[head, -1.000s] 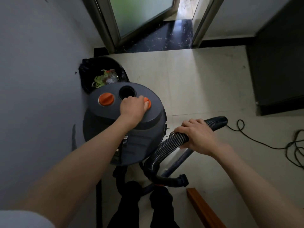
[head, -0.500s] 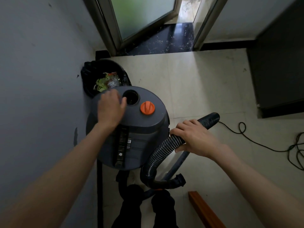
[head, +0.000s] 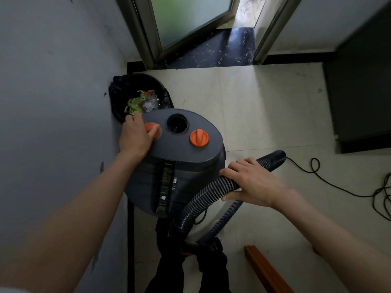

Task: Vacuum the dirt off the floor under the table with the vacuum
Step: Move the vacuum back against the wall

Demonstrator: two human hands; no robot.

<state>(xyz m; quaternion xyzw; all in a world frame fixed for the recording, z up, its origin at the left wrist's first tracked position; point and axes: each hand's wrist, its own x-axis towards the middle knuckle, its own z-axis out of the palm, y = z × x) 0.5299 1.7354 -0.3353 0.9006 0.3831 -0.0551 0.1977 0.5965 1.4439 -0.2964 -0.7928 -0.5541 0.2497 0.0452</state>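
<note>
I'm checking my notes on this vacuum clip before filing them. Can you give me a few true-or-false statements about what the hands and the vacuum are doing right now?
1. The left hand is on the left orange knob of the vacuum. True.
2. The right hand holds the power cord. False: it grips the ribbed hose; the cord lies loose on the floor.
3. The hose end is plugged into the round port on the lid. False: the port is open and the hose end points away from it.
4. A bin with rubbish stands beyond the vacuum, by the wall. True.
</note>
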